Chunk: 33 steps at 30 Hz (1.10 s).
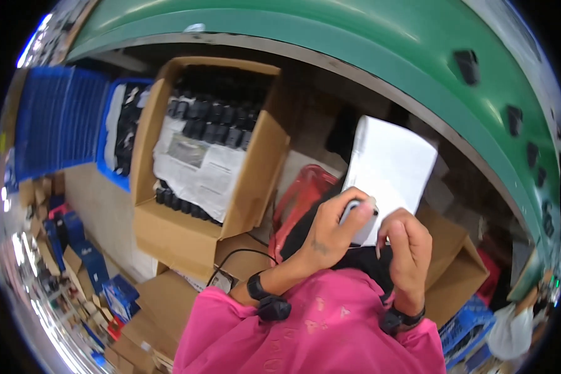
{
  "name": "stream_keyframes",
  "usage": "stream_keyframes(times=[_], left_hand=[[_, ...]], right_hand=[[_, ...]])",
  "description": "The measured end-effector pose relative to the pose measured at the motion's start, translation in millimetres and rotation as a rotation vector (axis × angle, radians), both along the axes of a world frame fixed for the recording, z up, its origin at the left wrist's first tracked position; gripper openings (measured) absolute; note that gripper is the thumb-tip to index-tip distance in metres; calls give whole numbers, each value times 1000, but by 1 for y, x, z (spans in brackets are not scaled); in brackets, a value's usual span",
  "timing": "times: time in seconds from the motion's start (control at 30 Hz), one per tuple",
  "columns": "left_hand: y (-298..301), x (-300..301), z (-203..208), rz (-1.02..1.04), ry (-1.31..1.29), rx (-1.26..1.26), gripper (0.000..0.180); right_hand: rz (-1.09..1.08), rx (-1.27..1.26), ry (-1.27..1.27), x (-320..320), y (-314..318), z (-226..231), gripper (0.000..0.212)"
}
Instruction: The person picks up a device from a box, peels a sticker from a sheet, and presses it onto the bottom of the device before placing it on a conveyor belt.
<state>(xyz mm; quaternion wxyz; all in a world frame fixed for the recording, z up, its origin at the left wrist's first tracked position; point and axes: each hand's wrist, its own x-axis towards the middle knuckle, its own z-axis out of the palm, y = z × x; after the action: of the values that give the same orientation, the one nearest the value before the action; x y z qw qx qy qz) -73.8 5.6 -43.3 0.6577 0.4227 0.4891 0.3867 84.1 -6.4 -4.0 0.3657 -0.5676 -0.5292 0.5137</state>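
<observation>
My left hand is closed around a small grey-and-black object, mostly covered by the fingers and thumb. Under it lies white paper with a curled far-left edge, spread over my lap. Just right of that hand, at the paper's near edge, my right hand has its fingers curled in. What the right fingers hold, if anything, is hidden. Both wrists wear black bands.
An open cardboard box with rows of black parts and white sheets stands left. Beyond it are blue crates. A green tabletop with black pieces arches overhead. Another carton and a blue basket sit right.
</observation>
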Motion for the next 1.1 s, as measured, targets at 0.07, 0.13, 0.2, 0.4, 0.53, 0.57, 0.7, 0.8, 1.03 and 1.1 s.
stream_keyframes(times=[0.07, 0.13, 0.2, 0.4, 0.53, 0.57, 0.7, 0.8, 1.03, 1.1], left_hand=[[4, -26, -37, 288, 12, -14, 32], [23, -63, -80, 599, -189, -91, 37], [40, -128, -114, 778, -64, -98, 42], [71, -280, -174, 1082, 886, 11, 44], [74, -382, -210, 909, 1497, 194, 40], [83, -386, -215, 900, 1496, 196, 40], [96, -414, -227, 522, 1609, 26, 30], [102, -413, -236, 356, 1504, 146, 28], [74, -457, -250, 248, 1719, 205, 35], [65, -440, -246, 71, 1804, 412, 28]], right_hand=[[59, 42, 6, 6, 4, -12, 29], [-111, -22, -51, 27, 7, -28, 31], [-325, -111, 22, 52, 16, -38, 30], [-502, -113, -293, 101, 22, -107, 17], [-304, -321, -282, 89, 25, -117, 33], [-280, -416, -217, 78, 27, -111, 33], [-322, -371, -204, 60, 42, -105, 32], [-288, -437, -185, 70, 47, -102, 38], [-340, -364, -64, 64, 45, -98, 24], [-354, -512, -297, 68, 33, -101, 18]])
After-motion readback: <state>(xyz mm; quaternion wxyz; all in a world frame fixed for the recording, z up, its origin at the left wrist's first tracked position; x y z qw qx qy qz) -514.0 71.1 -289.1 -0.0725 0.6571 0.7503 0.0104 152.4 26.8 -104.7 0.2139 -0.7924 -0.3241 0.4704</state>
